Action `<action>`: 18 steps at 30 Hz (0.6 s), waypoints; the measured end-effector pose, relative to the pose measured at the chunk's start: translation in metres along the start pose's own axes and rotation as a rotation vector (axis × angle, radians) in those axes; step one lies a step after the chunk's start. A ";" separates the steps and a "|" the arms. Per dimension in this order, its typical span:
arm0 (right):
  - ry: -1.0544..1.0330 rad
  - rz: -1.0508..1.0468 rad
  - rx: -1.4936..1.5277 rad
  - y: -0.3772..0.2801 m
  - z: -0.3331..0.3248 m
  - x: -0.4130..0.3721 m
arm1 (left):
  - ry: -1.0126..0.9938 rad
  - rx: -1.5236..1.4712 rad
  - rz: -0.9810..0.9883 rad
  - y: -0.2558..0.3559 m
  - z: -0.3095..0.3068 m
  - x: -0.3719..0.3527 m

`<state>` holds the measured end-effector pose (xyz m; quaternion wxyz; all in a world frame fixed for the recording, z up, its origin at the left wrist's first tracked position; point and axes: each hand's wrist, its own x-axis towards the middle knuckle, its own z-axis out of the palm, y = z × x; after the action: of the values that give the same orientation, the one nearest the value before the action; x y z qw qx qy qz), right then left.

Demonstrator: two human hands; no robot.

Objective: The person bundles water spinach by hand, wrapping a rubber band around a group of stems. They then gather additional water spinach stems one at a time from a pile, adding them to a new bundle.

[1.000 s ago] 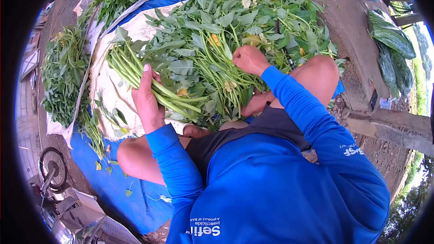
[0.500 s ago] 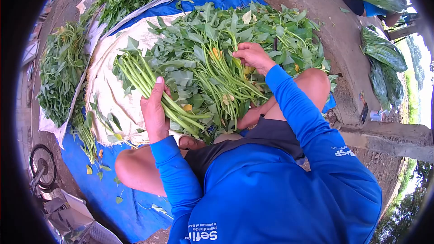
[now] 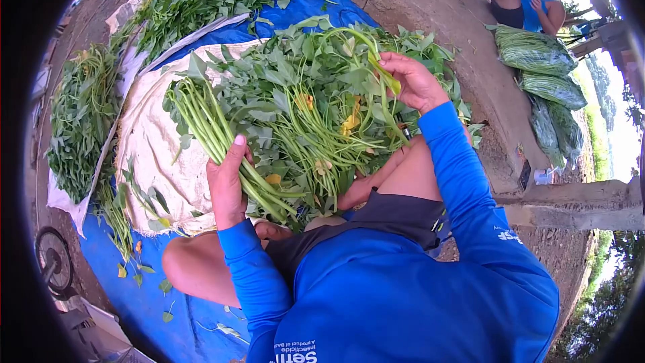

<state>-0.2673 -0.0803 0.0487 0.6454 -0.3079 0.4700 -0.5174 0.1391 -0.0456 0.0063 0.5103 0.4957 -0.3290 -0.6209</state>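
Observation:
My left hand (image 3: pixel 227 178) is closed around a bunch of water spinach (image 3: pixel 200 119), its pale green stems slanting up to the left with the leaves at the far end. Over the loose pile of water spinach (image 3: pixel 282 70), my right hand (image 3: pixel 416 82) pinches a single water spinach stem (image 3: pixel 363 35) that arches up and to the left. A yellow-green leaf hangs at those fingertips. Stems with a few yellowed leaves (image 3: pixel 351 123) lie between both hands, in front of my crossed legs.
Under the greens are a cream sack (image 3: pixel 158 161) and a blue tarp (image 3: pixel 134 242). More leafy heaps lie at the left (image 3: pixel 84 121) and the top (image 3: pixel 208 0). Packed bundles of greens (image 3: pixel 534 50) sit at the right, beside a seated person (image 3: pixel 514 3). A wheel (image 3: pixel 54 262) stands lower left.
My right hand has lifted a stem out of the pile, moving up and to the right. My left hand keeps its bunch. The view has shifted, showing more of the other person.

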 end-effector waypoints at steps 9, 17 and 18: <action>-0.012 -0.027 -0.130 0.001 0.017 -0.009 | -0.112 -0.004 0.015 -0.009 0.012 -0.003; 0.033 -0.174 -0.190 0.049 0.059 -0.040 | -0.166 -0.006 0.045 -0.020 0.015 -0.007; 0.039 -0.203 -0.220 0.055 0.066 -0.042 | -0.181 -0.004 0.060 -0.022 0.016 -0.005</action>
<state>-0.1867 -0.0304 0.0361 0.5431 -0.4127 0.5029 -0.5310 0.1176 -0.0364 -0.0076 0.4979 0.4262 -0.3873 -0.6484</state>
